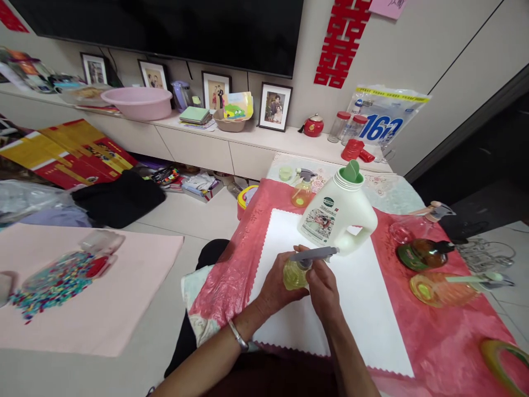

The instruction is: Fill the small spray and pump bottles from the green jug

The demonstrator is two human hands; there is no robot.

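Note:
A small clear spray bottle (292,277) with yellowish liquid and a grey trigger head is in my hands, over a white sheet (363,309) with a scalloped edge. My left hand (273,286) is wrapped round the bottle's body. Closed against its neck, just under the spray head, is my right hand (325,289); its fingertips are partly hidden. Just beyond stands a large white detergent jug (330,212) with a green spout and no cap on. Another spray bottle (303,193) with amber liquid stands behind the jug, to its left.
On the red table cover (243,242), to the right, lie a clear spray bottle (407,229), a brown pump bottle (421,255), an orange spray bottle (442,289) and a tape roll (502,361). Colourful small pieces (61,281) lie on a pink sheet (124,298) at left.

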